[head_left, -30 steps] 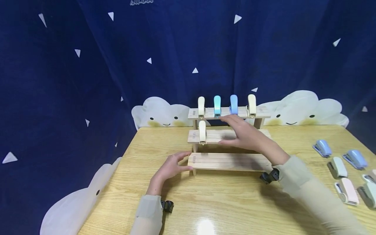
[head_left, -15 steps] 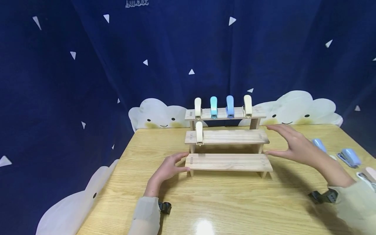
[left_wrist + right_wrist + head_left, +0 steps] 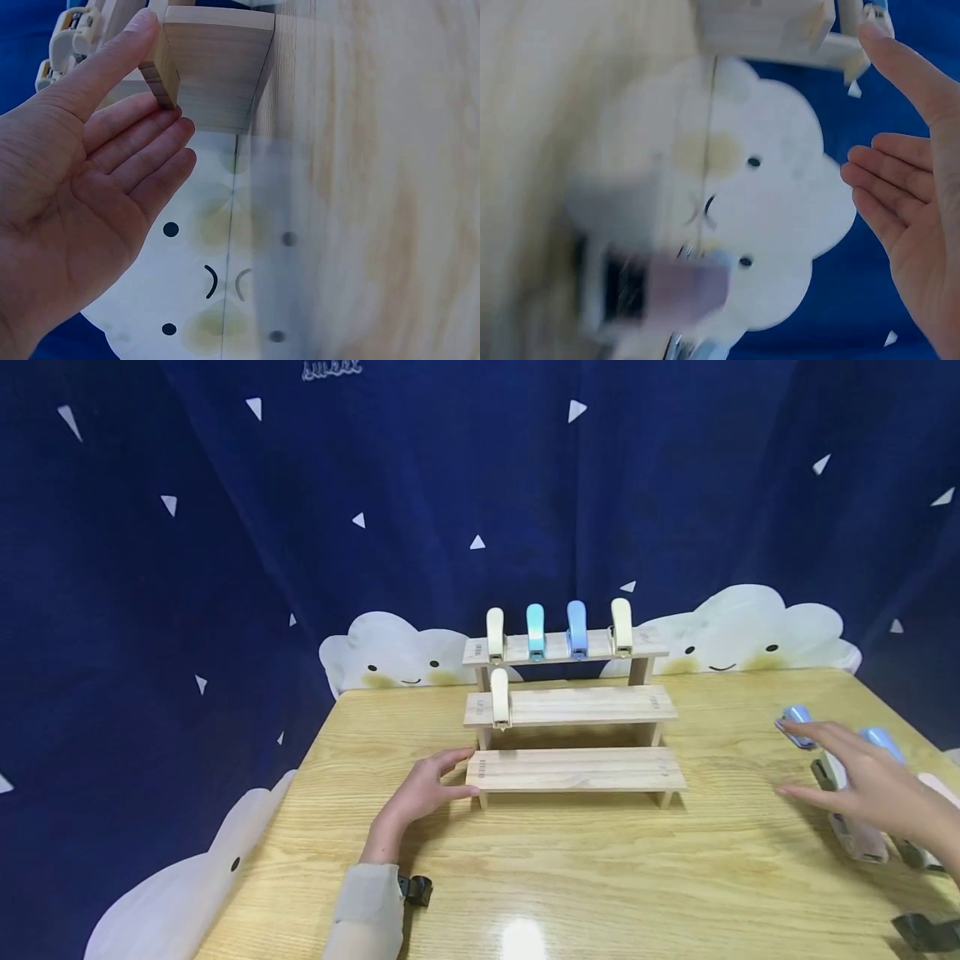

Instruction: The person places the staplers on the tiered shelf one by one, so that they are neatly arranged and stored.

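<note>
A three-tier wooden rack stands on the table. My left hand holds the left end of its lowest board between thumb and fingers; the left wrist view shows the board's end between them. Several staplers stand upright along the top tier: cream, turquoise, a blue one and cream again. One cream stapler stands at the left of the middle tier. My right hand, its fingers apart and holding nothing, hovers over the loose staplers at the right, partly hiding them. A blurred pink stapler appears below it in the right wrist view.
A small blue stapler and several others lie on the table's right side. Behind the rack hangs a dark blue curtain with white triangles and cloud shapes. The wooden table extends in front of the rack.
My right hand has moved from in front of the rack's upper tiers rightward to the loose staplers. The left hand stays at the rack's end. The head view has turned slightly right.
</note>
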Demonstrator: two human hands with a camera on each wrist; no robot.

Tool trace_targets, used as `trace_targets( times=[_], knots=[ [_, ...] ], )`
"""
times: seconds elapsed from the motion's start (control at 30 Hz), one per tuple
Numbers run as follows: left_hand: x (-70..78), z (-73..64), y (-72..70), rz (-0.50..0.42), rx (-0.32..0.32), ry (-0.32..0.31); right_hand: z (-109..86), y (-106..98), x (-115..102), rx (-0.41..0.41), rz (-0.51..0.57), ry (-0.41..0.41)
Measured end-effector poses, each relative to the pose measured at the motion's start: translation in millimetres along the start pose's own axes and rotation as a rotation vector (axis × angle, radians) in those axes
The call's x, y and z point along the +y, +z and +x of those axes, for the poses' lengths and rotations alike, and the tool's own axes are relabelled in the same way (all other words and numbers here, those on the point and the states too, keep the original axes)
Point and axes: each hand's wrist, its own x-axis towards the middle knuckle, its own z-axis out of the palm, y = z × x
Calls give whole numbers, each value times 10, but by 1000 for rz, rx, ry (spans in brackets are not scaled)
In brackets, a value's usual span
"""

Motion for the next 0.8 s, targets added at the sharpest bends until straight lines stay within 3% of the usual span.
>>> trace_targets(
  times=[0.27, 0.47, 0.53, 0.63, 0.8],
  knots=[
    [9, -6, 8, -6, 6, -10, -381, 28, 383, -47, -77, 78],
    [-4, -4, 6, -7, 6, -18, -621, 136, 622, 12, -149, 36],
    [-5, -1, 4, -9, 6, -19, -677, 151, 653, -2, -158, 45],
    [-1, 1, 3, -11, 5, -20, -721, 168, 699, 28, -150, 21],
    [2, 2, 2, -18, 4, -19, -731, 182, 756, 88, -73, -86]
  ],
)
